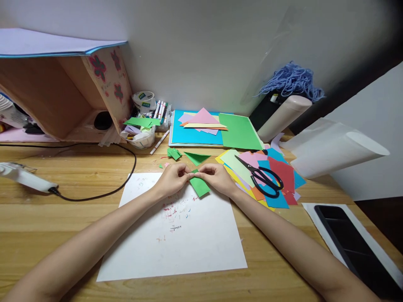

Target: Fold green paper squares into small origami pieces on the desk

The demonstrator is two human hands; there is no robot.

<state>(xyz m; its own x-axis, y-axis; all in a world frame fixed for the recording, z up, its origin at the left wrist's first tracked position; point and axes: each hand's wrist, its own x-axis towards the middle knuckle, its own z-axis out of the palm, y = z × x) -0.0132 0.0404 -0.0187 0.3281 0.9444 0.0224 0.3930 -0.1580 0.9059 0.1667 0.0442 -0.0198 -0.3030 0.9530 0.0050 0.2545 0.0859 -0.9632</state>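
My left hand point(172, 178) and my right hand point(216, 177) meet over the far edge of a white sheet point(176, 235) on the wooden desk. Both pinch the top of a small folded green paper piece point(199, 186), fingers curled closed on it from either side. The piece hangs down toward me and rests against the white sheet, which bears red and dark marker smudges. Just beyond my hands lie a green paper triangle point(197, 157) and a small crumpled green scrap point(174, 153).
Black-handled scissors point(264, 178) lie on a spread of coloured paper right of my hands. Stacked coloured sheets point(217, 130), a tub of scraps point(141, 136), markers, tape and a cardboard box point(63, 100) line the wall. A glue gun point(25, 178) with its cord lies left; a dark tray point(352, 243) right.
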